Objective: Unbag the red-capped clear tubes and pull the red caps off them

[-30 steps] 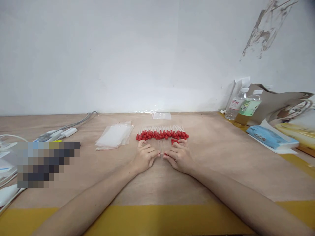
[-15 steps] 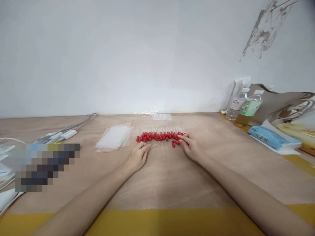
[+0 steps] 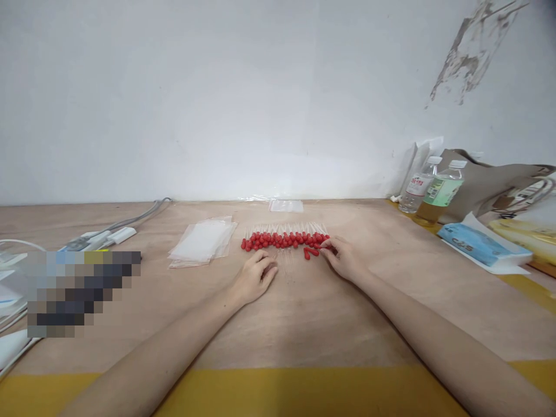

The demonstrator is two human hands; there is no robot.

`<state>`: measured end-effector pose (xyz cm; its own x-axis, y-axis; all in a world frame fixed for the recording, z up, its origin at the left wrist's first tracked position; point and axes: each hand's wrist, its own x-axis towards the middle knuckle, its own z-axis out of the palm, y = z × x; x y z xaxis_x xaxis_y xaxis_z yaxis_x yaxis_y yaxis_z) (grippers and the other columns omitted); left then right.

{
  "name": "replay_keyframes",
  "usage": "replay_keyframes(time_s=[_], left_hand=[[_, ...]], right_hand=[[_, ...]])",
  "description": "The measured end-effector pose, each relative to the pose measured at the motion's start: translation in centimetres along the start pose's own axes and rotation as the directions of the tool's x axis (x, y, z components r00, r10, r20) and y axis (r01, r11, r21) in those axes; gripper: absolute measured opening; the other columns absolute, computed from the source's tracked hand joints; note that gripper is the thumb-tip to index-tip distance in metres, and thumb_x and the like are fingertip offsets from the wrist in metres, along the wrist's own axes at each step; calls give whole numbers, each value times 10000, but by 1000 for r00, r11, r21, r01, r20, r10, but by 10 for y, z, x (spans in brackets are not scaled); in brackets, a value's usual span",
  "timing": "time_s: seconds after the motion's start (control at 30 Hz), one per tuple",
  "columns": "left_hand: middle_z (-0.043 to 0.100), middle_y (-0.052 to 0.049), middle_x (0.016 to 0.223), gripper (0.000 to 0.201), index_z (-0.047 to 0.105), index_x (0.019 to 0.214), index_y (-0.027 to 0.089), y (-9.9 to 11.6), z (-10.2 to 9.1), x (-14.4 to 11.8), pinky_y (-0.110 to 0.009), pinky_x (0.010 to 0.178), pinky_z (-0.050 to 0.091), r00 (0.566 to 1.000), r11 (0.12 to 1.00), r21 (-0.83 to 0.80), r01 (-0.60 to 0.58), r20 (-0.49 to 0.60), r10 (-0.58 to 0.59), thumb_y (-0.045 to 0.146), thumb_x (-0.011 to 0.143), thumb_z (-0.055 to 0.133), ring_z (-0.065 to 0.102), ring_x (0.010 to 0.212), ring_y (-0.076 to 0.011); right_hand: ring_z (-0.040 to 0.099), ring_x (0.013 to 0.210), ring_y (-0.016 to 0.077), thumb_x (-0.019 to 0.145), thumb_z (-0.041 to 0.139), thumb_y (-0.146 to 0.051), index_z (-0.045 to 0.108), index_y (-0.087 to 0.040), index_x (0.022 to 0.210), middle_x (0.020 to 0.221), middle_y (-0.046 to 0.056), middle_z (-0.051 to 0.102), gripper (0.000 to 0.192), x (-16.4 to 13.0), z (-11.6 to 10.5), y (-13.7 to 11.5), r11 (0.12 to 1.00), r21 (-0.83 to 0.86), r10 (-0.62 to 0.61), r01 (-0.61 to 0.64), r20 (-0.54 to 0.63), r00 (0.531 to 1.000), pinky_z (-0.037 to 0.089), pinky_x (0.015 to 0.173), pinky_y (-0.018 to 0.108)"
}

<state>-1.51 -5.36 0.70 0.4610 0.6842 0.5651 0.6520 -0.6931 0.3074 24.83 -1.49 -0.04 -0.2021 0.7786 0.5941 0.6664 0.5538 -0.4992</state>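
Evidently, this is fine fingertip work among small red pieces, and it asks for a light touch. The long red cluster [image 3: 284, 239] lies on the table [image 3: 282, 330] ahead of both hands, pale thin stems showing behind it. The left hand [image 3: 256, 278] is half open on its near side, thumb parted from the curled fingers, just beside some thin clear strands [image 3: 286, 263]. The right hand [image 3: 345, 260] has thumb and forefinger close together by the cluster's right end; whether anything is pinched between them, I cannot tell. Near those fingertips lie a few loose red pieces [image 3: 307, 255]. Taking each by its sides, with the other fingers folded back, should keep the neighbours from rolling; the clear strands barely show against the wood, so a low, slow approach suits them. The cluster is packed tightly, so a careless sweep could disorder it. Off to the left, well apart from it, is a stack of clear sleeves [image 3: 200, 243]; a small clear packet [image 3: 285, 205] lies by the wall. The tissue pack [image 3: 478, 243], bottles [image 3: 438, 197] and grey cable [image 3: 139, 215] sit farther out, seemingly in nobody's way.
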Motion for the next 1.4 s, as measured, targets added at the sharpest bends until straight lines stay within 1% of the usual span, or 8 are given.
replay_keyframes(time_s=[0.27,0.47,0.57,0.73,0.87,1.1,1.3,1.4], left_hand=[[520,-75,973,316,534,1042,163,6,-9,0,-265,655,468,993,993,-119,14,120,0,365,804,489,527,741,-133],[565,-77,941,300,549,1028,166,4,-9,0,-328,763,440,996,1000,-18,-1,92,2,362,809,485,529,858,-183],[596,-66,858,272,565,983,163,4,-9,0,-331,740,439,997,1000,9,13,71,-13,360,813,483,538,808,-182],[626,-68,860,256,575,976,162,4,-9,-1,-311,693,460,995,999,-21,35,91,-33,340,817,484,570,771,-172],[644,-63,919,260,568,1019,179,7,-10,-2,-304,706,477,993,998,-69,-2,114,10,322,818,488,594,824,-174],[607,-56,1086,325,509,1147,203,10,-13,-2,-299,791,475,970,989,-141,-46,231,78,285,836,464,569,972,-167],[588,-62,1109,333,497,1158,206,8,-13,-2,-324,824,471,973,990,-135,-39,222,68,292,838,463,551,999,-174],[571,-80,1123,340,491,1163,196,7,-13,-2,-371,878,443,982,990,-109,-85,158,102,276,833,472,521,1043,-189]], right_hand=[[575,834,171,795,425,-180,619,-195,847,875,53,625,202,0,9,8,996,91,-15,13,30,999,456,766,321],[592,812,171,788,417,-170,634,-203,845,879,49,641,227,-1,8,10,994,112,0,-6,54,999,472,742,319],[584,816,169,797,413,-204,633,-204,889,912,54,633,238,0,5,10,995,104,15,-14,-5,1000,471,723,307],[545,688,166,760,459,-275,641,-152,885,853,82,606,253,6,-10,23,965,-122,198,-232,-239,951,446,647,305],[562,716,189,740,492,-375,655,-137,873,818,98,623,318,10,-12,37,921,-201,291,-334,-217,932,428,652,307],[597,735,205,760,466,-469,692,-237,760,761,54,671,323,10,-5,28,909,-246,321,-337,-107,941,384,584,271],[564,655,183,778,447,-410,684,-206,764,659,42,646,313,12,-6,28,905,-233,318,-354,-178,931,359,569,261],[534,655,176,793,427,-412,678,-189,826,648,42,626,337,11,-7,26,937,-194,240,-291,-248,938,365,594,268]])
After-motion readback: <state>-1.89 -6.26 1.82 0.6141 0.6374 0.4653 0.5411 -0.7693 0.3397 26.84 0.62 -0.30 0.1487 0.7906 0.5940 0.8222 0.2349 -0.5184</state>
